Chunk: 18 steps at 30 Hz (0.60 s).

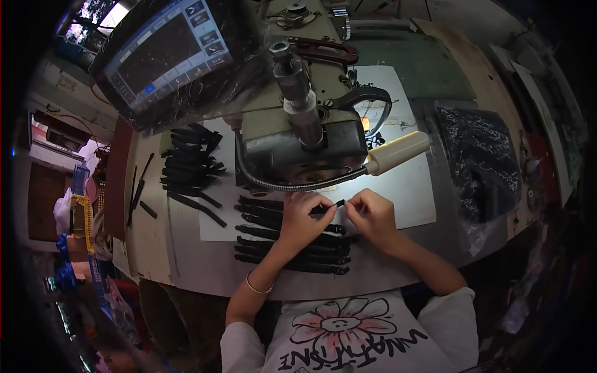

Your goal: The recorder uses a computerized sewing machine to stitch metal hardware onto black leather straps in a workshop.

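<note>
Just in front of the sewing machine head (pixel 258 133), my two hands pinch a small black fabric strip (pixel 340 203). My left hand (pixel 303 219) is closed on it with thumb and forefinger, and most of the strip is hidden by the fingers. At the strip's other side, my right hand (pixel 375 214) is closed with its fingertips together. Under and beside my left hand lies a row of black fabric strips (pixel 292 260), set side by side on the table. The machine's needle area is hidden behind its head.
A second pile of black strips (pixel 189 158) lies to the left, with a few loose ones farther left. A lamp (pixel 398 153) on a flexible neck lights the white sheet (pixel 413 193). A plastic bag of black material (pixel 479 165) is at right; a screen (pixel 171 53) stands upper left.
</note>
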{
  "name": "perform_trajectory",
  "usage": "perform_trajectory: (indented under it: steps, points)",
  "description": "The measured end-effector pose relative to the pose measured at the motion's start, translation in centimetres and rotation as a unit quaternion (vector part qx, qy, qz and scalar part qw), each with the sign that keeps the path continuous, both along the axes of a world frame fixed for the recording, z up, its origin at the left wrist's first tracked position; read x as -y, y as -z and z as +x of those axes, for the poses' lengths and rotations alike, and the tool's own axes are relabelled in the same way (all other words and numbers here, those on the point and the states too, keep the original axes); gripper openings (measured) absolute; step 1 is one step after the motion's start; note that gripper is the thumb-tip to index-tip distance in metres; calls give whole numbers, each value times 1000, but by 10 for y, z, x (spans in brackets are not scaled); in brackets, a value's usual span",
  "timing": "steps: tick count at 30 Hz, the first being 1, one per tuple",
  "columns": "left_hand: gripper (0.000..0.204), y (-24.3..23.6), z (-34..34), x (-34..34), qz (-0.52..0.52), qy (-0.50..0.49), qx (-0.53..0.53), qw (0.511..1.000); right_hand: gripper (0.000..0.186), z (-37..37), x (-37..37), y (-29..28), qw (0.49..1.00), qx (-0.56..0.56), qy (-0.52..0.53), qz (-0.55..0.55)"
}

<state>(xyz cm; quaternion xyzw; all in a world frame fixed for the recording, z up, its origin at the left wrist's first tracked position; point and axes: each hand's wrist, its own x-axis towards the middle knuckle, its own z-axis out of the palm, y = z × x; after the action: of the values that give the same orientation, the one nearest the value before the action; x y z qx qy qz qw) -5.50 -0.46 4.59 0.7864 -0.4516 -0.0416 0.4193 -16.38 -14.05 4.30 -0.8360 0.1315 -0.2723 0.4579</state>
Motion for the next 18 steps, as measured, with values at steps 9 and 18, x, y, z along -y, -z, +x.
perform_trajectory:
  steps: [9,18]
  points:
    - [7,-2,-11,0,6,-22,51,998,11,-1,-2,2,990,46,-20,-135]
    - [7,3,-9,2,-17,-11,125,992,11,2,-6,7,987,59,-44,-142]
